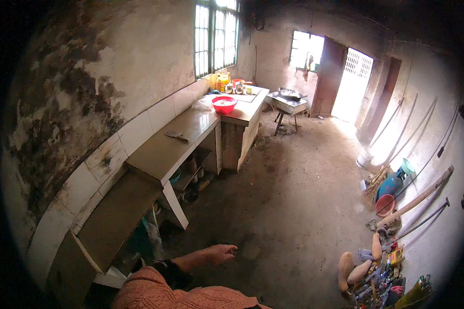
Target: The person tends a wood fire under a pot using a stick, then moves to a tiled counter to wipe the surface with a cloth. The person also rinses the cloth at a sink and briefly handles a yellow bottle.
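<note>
My left hand (223, 253) reaches forward above the bare concrete floor (294, 185), to the right of the low counter. Nothing shows in it, and its fingers are loosely bent with a gap between them. A pink knitted garment (170, 287) and a dark cuff cover my arm. My right hand is out of view. Before me on the left runs a stepped, tiled counter (158, 154) with a dark flat item (176, 136) lying on it. Farther along stands a red plastic basin (224, 105) with pale contents, next to a clear plastic bag (203, 103).
Bottles (221, 83) and metal pots (234, 89) stand at the counter's far end. Beyond it, a wok (291, 94) sits on a legged stove (288, 106) near an open doorway (352, 85). Along the right wall are a blue gas cylinder (389, 185), brooms, poles, squashes (346, 270) and heaped clutter.
</note>
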Motion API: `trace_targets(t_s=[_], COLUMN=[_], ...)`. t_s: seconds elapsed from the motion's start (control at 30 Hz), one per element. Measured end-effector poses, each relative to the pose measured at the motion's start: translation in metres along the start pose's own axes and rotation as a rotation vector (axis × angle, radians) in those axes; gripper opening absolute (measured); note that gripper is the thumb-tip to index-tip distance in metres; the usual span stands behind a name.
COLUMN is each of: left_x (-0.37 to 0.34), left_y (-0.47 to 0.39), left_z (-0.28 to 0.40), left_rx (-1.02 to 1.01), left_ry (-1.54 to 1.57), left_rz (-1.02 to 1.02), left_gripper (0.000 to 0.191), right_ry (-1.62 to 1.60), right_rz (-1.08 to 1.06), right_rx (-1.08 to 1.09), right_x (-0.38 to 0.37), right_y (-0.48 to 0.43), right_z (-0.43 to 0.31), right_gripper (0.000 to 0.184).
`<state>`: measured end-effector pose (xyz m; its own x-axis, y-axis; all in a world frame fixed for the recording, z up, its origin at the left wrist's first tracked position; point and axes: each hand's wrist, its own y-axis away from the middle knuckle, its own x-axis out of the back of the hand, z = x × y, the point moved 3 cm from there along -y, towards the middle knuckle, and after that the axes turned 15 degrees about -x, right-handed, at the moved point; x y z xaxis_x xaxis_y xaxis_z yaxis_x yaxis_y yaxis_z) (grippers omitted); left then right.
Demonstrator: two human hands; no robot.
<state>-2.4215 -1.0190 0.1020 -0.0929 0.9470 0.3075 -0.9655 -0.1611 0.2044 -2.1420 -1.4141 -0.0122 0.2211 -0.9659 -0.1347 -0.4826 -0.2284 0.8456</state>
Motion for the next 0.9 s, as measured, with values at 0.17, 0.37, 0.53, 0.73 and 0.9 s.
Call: trace_targets(t_s=[0.17, 0.37, 0.53, 0.73, 0.9], left_x=[0.039, 0.110, 0.193, 0.266, 0.309], left_y=[-0.078, -0.164, -0.294, -0.457, -0.566], left_z=[-0.013, -0.050, -0.034, 0.022, 0.034], left_rx=[0.001, 0.122, 0.097, -0.110, -0.111], left_ry=[-0.162, -0.176, -0.204, -0.289, -0.259], left_rz=[0.017, 0.016, 0.047, -0.078, -0.067], left_gripper=[0.054, 0.049, 0.047, 0.044, 0.041], right_ry=[0.071, 0.103, 0.061, 0.008, 0.012], right_rz=[-0.047, -0.018, 0.062, 0.137, 0.163], right_rx=[0.014, -0.003, -0.003, -0.012, -0.045], right_x=[-0.034, -0.082, -0.121, -0.155, -0.178], right_y=[-0.054, -0.121, -0.162, -0.213, -0.283], right_z=[-0.084, -0.167, -0.251, -0.348, -0.425], right_gripper=[0.033, 0.032, 0.032, 0.032, 0.031])
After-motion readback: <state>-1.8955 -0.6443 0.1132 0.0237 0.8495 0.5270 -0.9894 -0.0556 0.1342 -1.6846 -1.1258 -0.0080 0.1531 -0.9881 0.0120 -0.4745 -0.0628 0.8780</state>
